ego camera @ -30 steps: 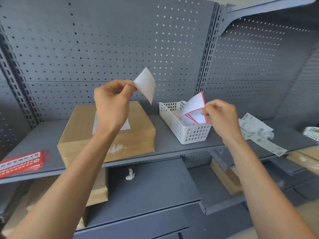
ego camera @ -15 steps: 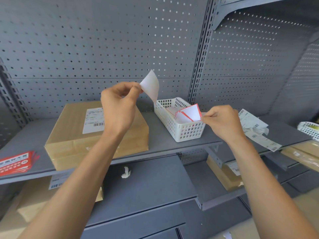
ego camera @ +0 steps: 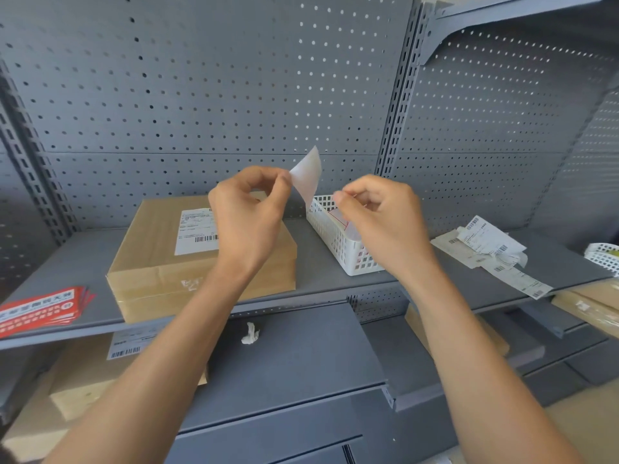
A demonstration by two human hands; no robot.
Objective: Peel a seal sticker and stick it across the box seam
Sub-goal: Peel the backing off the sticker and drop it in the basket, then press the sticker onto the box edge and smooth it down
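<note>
My left hand pinches a white sticker by one corner and holds it up, blank side toward me, above the shelf. My right hand hovers close beside it over the white basket, thumb and forefinger curled together, not touching the sticker. A red-edged sheet shows just under that hand inside the basket; whether the fingers still grip it is unclear. The brown cardboard box with a shipping label lies on the shelf, partly behind my left wrist.
A fan of red stickers lies at the shelf's left end. Loose printed labels and another white basket sit to the right. A crumpled paper scrap rests on the lower shelf, with more boxes below. Perforated panel behind.
My right hand has moved left from the basket's far side toward my left hand, and the red-edged sheet has dropped low into the basket. The left hand still holds the white sticker up.
</note>
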